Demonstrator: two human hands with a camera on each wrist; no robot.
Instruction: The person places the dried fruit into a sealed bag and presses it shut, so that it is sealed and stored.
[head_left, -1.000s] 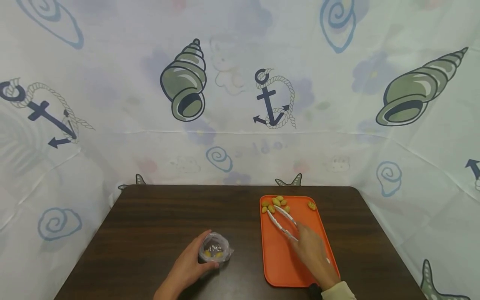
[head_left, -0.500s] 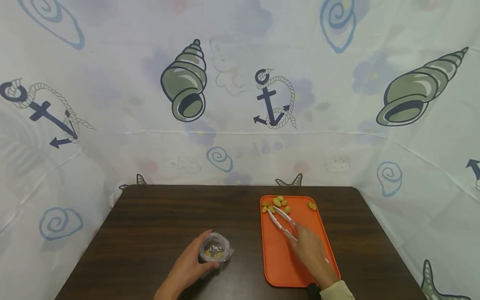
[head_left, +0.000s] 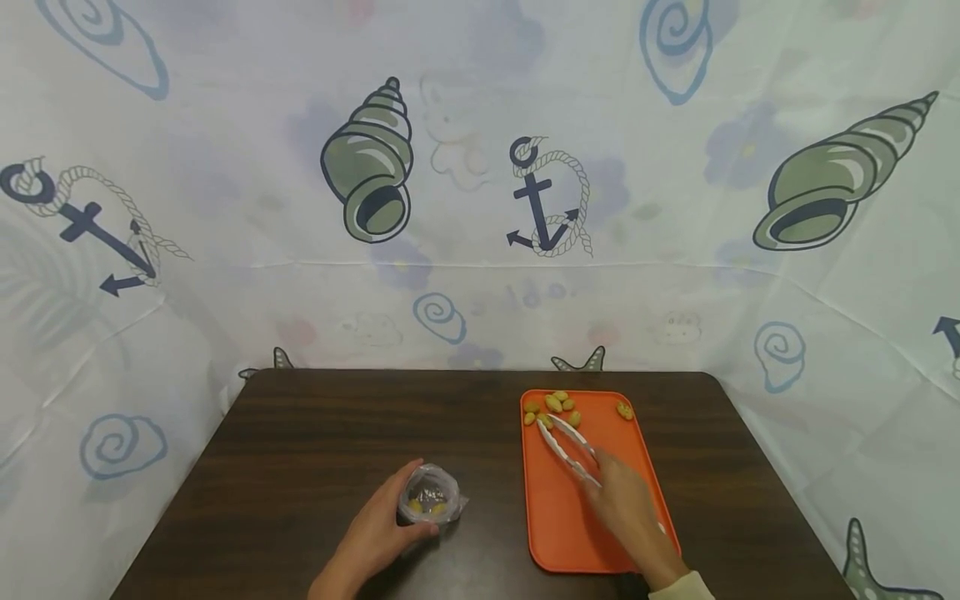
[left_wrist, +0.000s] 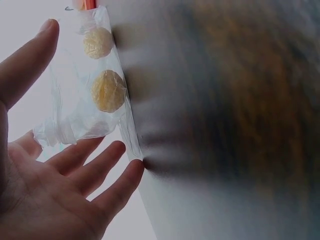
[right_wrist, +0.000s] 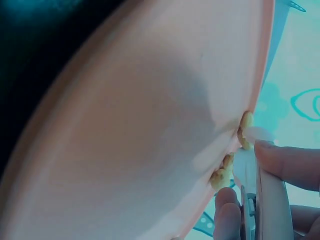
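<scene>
My left hand [head_left: 378, 525] curves round a clear plastic bag [left_wrist: 75, 95] with an open, round mouth; fingers lie on one side, thumb on the other. Inside it are two wrinkled, yellowish nut-like pieces [left_wrist: 108, 91]. In the head view, my right hand [head_left: 626, 508] grips a pair of white-edged tongs [head_left: 558, 450] over the orange tray [head_left: 555, 537]. The tong tips stand a little apart at a cluster of several yellow pieces [head_left: 553, 402] in the tray's far left corner. Whether the tips pinch one is unclear. The right wrist view shows thumb and fingers on the tongs' handles [right_wrist: 272, 205].
Another patterned yellow piece [head_left: 624, 410] lies in the tray's far right corner. Tray and bag are on a dark wooden table [head_left: 337, 433], the bag left of the tray. A white cloth [head_left: 465, 208] printed with shells and anchors surrounds the table's far side and both flanks.
The tongs and my right hand have shifted very slightly to the right and nearer. My left hand and the bag have stayed in place.
</scene>
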